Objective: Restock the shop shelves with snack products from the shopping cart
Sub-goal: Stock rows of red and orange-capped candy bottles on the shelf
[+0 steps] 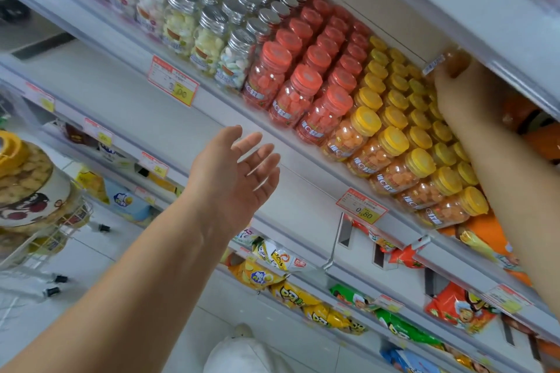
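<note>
1. Step in hand: the right hand (454, 91) reaches to the far back of the yellow-lidded jars (394, 142), just under the shelf above. Its fingers are curled round a small jar (454, 62) with amber contents and a pale label strip. I judge this to be the placing of one jar into the back row (the hand hides its lid, so I cannot tell whether it matches the yellow block).
2. The left hand (239, 172) hovers in front of and to the left of the yellow-lidded jars, off the shelf edge (272, 142). It is palm up with fingers spread and relaxed, holding nothing.
3. Next move, as I judge it: set the jar upright in a gap behind the yellow-lidded jars without knocking them, since they stand lid to lid. Then let go, draw the arm out, and fetch more stock.
4. Containers: the yellow-lidded jars are clear and hold orange sweets. Directly left of them, red-lidded jars (315, 76) hold pink-red sweets. Further left, silver-capped jars (212, 21) hold pale yellow, white and mixed pale pieces.
5. The shopping cart (45, 239), of white wire, sits well to the lower left of the yellow-lidded jars. It carries a large clear tub (27, 179) with a yellow lid, full of small round biscuits.
6. Below the yellow-lidded jars, snack bags (291, 294) fill the lower shelves.
</note>
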Demonstrator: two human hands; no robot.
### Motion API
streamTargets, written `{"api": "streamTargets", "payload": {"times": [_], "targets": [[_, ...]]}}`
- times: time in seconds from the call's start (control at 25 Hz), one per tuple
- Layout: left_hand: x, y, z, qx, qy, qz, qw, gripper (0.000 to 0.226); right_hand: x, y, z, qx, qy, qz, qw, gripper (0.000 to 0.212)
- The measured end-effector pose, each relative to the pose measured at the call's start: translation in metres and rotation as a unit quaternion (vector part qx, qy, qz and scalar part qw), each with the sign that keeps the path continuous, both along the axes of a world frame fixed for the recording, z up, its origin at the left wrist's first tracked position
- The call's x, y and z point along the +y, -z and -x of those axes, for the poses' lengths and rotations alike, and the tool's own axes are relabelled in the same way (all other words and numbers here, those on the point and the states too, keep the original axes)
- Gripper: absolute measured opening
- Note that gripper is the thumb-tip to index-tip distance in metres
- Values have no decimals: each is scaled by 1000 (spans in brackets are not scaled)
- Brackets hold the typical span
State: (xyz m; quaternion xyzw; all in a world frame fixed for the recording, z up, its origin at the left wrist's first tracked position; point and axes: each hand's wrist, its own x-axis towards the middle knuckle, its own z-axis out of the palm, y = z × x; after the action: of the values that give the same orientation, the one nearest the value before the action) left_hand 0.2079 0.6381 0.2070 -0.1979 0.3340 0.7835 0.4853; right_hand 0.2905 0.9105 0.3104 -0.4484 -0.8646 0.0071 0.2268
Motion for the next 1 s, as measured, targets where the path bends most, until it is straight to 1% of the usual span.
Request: {"api": "streamTargets", "payload": {"times": [0.08,0.16,0.24,0.28,0.36,0.4,0.44,0.56,0.6,0.68,0.84,0.92,1.0], "targets": [[-18,-6,6,2,7,2,1000,31,-17,0,-4,21,4,-15,1000,45],[-44,-9,14,2,14,11,1000,32,-43,-2,-4,12,5,-31,999,46],[-80,-9,25,6,17,25,1000,33,-81,3,-5,-8,-24,-38,999,46],[-99,-8,32,12,15,31,999,33,-105,10,-3,2,-60,-65,996,46],[-139,-4,49,24,4,43,999,34,-160,28,10,59,-151,-124,979,41],[-157,-1,57,26,-5,51,998,34,-188,39,19,85,-198,-136,967,37],[-180,5,67,25,-19,62,998,34,-220,51,32,104,-240,-122,957,34],[-249,34,96,16,-68,106,992,31,-318,90,76,126,-343,1,931,31],[-273,48,104,9,-88,127,988,29,-348,106,91,119,-373,49,919,32],[-330,81,118,-13,-137,171,976,25,-402,149,124,74,-431,149,887,34],[-437,141,118,-82,-238,252,935,22,-475,240,181,-73,-469,340,812,30],[-478,164,107,-108,-276,292,909,21,-507,277,204,-160,-470,387,777,31],[-506,183,100,-129,-303,323,887,21,-539,307,226,-260,-462,414,740,32]]}}
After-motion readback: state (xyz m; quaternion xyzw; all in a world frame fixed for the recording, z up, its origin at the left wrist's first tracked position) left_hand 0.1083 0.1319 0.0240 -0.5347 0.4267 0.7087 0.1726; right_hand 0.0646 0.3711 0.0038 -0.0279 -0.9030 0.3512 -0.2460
